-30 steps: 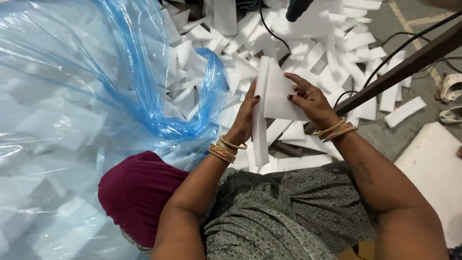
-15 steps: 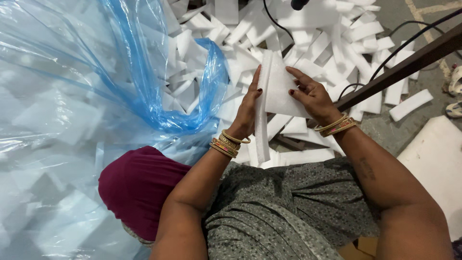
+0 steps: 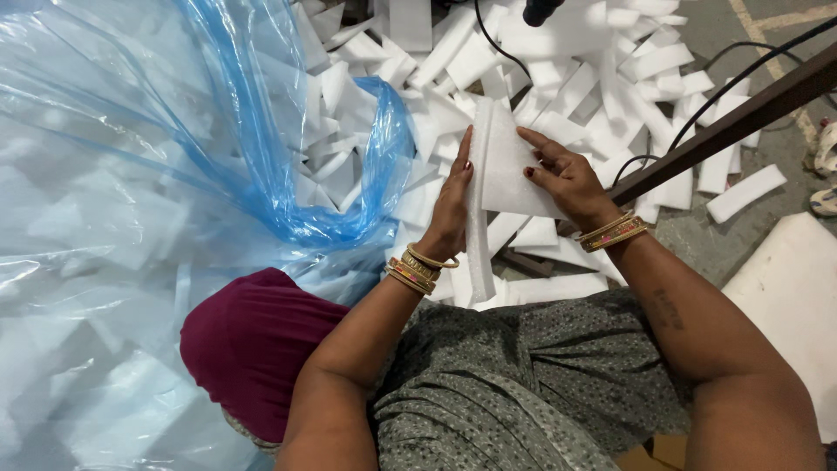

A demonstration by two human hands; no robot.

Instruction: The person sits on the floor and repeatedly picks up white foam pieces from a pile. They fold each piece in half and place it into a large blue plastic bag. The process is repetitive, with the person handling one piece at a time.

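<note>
I hold a stack of white foam sheets (image 3: 510,170) on edge between both hands, above a heap of foam pieces. My left hand (image 3: 451,205) lies flat against the stack's left face with its fingers pointing up. On the right face rests my right hand (image 3: 568,180), fingers spread over the top sheet. Both wrists wear gold bangles. A long narrow foam strip (image 3: 478,253) hangs down from the stack beside my left wrist.
A big clear-blue plastic bag (image 3: 166,174) with foam pieces inside fills the left side. Loose white foam strips (image 3: 567,61) cover the floor ahead. A dark brown bar (image 3: 732,118) slants across the right, with black cables (image 3: 497,44) nearby. A white board (image 3: 785,288) lies at right.
The stack stays between my hands. My left fingers have straightened up along its left face, and my right fingers have shifted a little on the top sheet.
</note>
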